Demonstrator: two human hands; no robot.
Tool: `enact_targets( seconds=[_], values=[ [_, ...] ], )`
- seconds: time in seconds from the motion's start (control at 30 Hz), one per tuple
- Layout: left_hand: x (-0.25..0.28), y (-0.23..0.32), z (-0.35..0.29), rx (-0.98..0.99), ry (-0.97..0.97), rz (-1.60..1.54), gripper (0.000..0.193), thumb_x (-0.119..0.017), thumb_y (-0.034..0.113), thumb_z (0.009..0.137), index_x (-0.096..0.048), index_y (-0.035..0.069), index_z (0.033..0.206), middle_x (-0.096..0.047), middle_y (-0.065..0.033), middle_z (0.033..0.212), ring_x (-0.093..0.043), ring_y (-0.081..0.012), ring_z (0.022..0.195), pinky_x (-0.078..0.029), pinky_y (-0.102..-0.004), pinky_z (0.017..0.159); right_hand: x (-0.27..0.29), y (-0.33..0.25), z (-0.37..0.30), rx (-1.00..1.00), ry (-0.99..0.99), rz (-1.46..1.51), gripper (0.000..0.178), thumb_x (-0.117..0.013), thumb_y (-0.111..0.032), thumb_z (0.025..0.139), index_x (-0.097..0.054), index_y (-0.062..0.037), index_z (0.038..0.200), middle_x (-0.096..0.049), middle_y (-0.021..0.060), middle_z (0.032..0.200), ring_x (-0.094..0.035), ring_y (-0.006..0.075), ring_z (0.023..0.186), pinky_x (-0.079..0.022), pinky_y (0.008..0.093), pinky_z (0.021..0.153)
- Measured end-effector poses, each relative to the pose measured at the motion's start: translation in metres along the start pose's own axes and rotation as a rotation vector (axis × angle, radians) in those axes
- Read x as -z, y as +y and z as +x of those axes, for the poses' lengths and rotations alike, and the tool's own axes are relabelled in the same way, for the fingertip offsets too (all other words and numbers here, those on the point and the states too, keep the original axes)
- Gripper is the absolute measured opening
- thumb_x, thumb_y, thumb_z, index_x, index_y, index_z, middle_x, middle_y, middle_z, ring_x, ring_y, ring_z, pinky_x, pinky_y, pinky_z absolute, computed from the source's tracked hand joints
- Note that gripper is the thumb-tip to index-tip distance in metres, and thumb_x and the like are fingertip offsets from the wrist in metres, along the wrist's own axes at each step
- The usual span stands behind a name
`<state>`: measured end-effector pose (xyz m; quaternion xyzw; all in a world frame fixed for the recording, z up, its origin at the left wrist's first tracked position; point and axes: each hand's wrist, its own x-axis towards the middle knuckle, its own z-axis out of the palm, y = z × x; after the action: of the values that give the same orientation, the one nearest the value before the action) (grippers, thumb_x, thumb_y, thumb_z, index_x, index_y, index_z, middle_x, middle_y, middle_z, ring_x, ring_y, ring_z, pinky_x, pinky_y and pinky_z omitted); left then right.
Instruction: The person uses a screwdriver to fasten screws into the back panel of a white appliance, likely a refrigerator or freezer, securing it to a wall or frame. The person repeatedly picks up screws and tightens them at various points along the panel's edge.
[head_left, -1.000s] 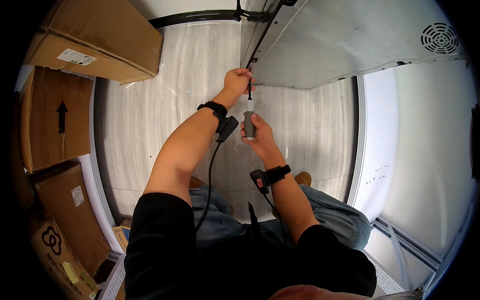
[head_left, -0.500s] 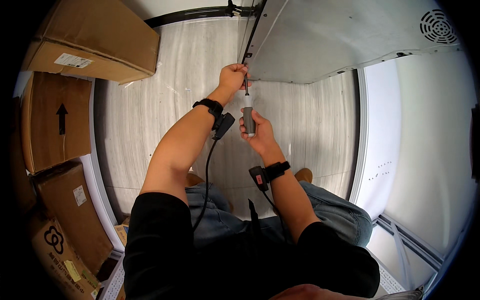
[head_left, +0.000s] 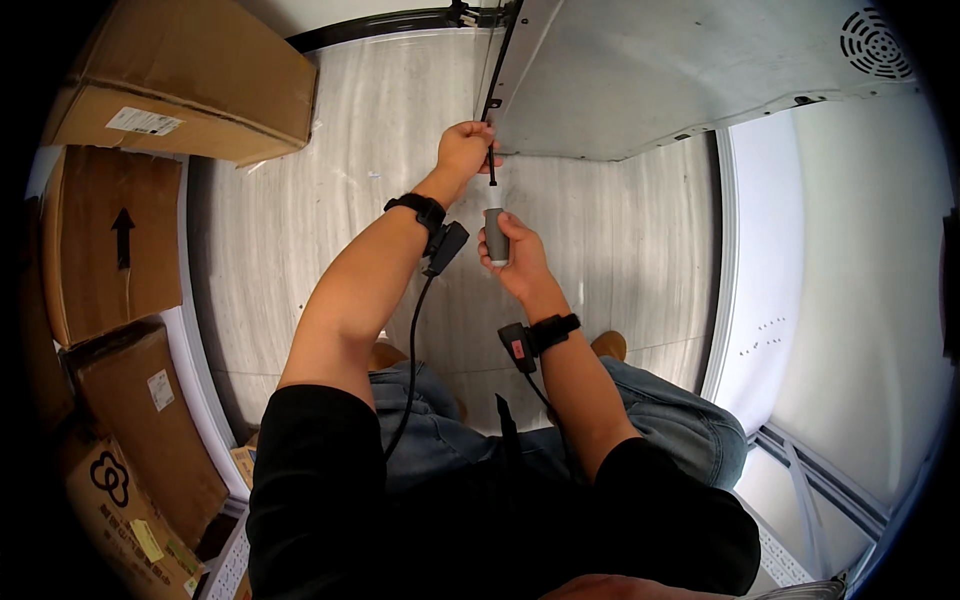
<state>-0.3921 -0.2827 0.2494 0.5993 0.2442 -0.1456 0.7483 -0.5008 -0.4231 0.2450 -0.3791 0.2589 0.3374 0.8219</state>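
Note:
A screwdriver (head_left: pixel 497 238) with a grey handle and a dark shaft points away from me, toward the lower edge of a large grey metal panel (head_left: pixel 610 90). My right hand (head_left: pixel 518 258) is wrapped round its handle, the thumb lying along the side. Farther up, my left hand (head_left: pixel 466 150) pinches round the front of the shaft, close to the panel's left edge. Those fingers cover the screwdriver's tip, so whatever it meets there is hidden. Both wrists wear black straps with small black devices and cables.
Cardboard boxes (head_left: pixel 120 225) are stacked along the left side, and a larger cardboard box (head_left: pixel 200 75) stands at the far left. A white panel (head_left: pixel 765 270) rises on the right beside a metal frame (head_left: pixel 820 485). Beneath my hands lies a light wood-patterned floor (head_left: pixel 330 130).
My right hand and the screwdriver handle have shifted slightly away from me, toward the panel. The left hand keeps its pinch at the panel's edge, almost unmoved.

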Motion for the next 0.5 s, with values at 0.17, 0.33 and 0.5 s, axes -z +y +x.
enact_targets(
  seconds=[0.17, 0.33, 0.5],
  values=[
    [-0.002, -0.005, 0.004, -0.053, 0.100, 0.076, 0.022, -0.069, 0.010, 0.082, -0.060, 0.001, 0.100, -0.064, -0.0049, 0.078, -0.062, -0.0126, 0.062, -0.050, -0.0270, 0.051, -0.006, 0.005, 0.008, 0.069, 0.158, -0.210, 0.020, -0.061, -0.020, 0.090, -0.052, -0.0084, 0.104, -0.055, 0.0047, 0.085, -0.053, 0.0147, 0.071, -0.049, 0.0305, 0.061],
    [-0.005, -0.003, 0.005, -0.051, 0.172, 0.216, 0.025, -0.073, 0.007, 0.078, -0.060, 0.000, 0.099, -0.063, -0.0048, 0.076, -0.059, -0.0110, 0.061, -0.049, -0.0267, 0.052, -0.005, 0.015, 0.019, 0.117, 0.203, -0.435, 0.026, -0.064, -0.020, 0.087, -0.050, -0.0093, 0.107, -0.051, 0.0003, 0.087, -0.053, 0.0113, 0.077, -0.051, 0.0286, 0.066],
    [-0.003, -0.011, 0.016, -0.054, 0.198, 0.214, 0.022, -0.071, 0.006, 0.081, -0.060, 0.000, 0.100, -0.063, -0.0047, 0.079, -0.061, -0.0117, 0.065, -0.051, -0.0270, 0.054, -0.006, 0.011, 0.025, 0.090, 0.183, -0.387, 0.028, -0.063, -0.016, 0.086, -0.050, -0.0098, 0.109, -0.058, 0.0037, 0.100, -0.056, 0.0140, 0.090, -0.051, 0.0320, 0.071]
  ],
)
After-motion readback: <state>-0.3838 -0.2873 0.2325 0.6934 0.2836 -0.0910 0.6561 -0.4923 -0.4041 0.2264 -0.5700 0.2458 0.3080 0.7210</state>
